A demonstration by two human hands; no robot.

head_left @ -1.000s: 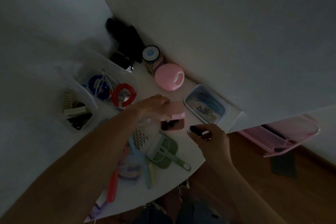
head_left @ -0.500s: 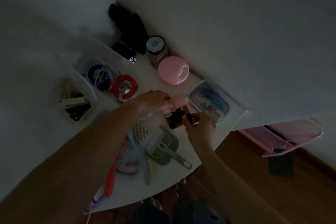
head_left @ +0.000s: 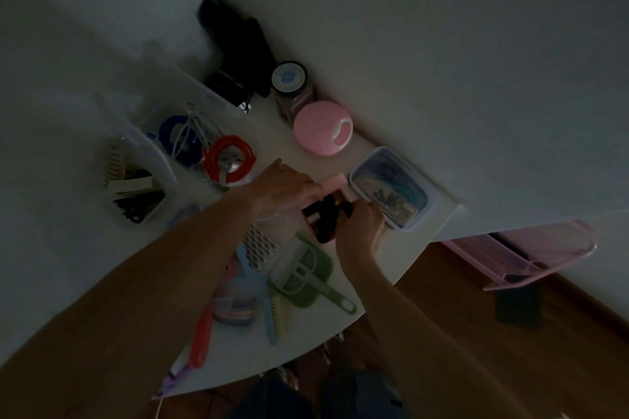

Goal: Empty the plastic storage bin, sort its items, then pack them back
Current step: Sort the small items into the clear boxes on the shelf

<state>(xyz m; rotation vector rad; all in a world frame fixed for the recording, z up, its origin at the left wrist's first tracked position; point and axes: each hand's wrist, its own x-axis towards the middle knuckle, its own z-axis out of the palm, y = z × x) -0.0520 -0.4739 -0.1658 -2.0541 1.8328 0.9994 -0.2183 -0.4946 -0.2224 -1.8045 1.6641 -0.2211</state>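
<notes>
Head view: dim light, looking down on a white table set against a wall; detail in the dark items is poor.
Small pink box: the small pink box sits open on the table between the two hands, its lid tipped back toward the wall; dark small items fill it. Judged to serve as the sorting tray for small dark pieces.
Left hand: the left hand rests over the box's rear edge, fingers curled on the lid. Judged to be holding it open and steadying the box.
Right hand: the right hand is at the box's right edge, fingers curled around a small dark item at the rim. Whether it is putting in or taking out cannot be told.
Storage bin: the clear plastic storage bin stands at the left of the table, with a blue cord coil and a red cord coil lying in or over it; which, I cannot tell.
Clear tub: a clear tub beside the bin holds combs and dark clips, apparently one sorted group.
Blue-tinted container: the blue-tinted container sits just beside the right hand.
Loose items: a green dustpan set and a red-handled brush lie near the table's front edge, apparently unsorted.
Progress: sorting under way; packing back not yet evident.
</notes>
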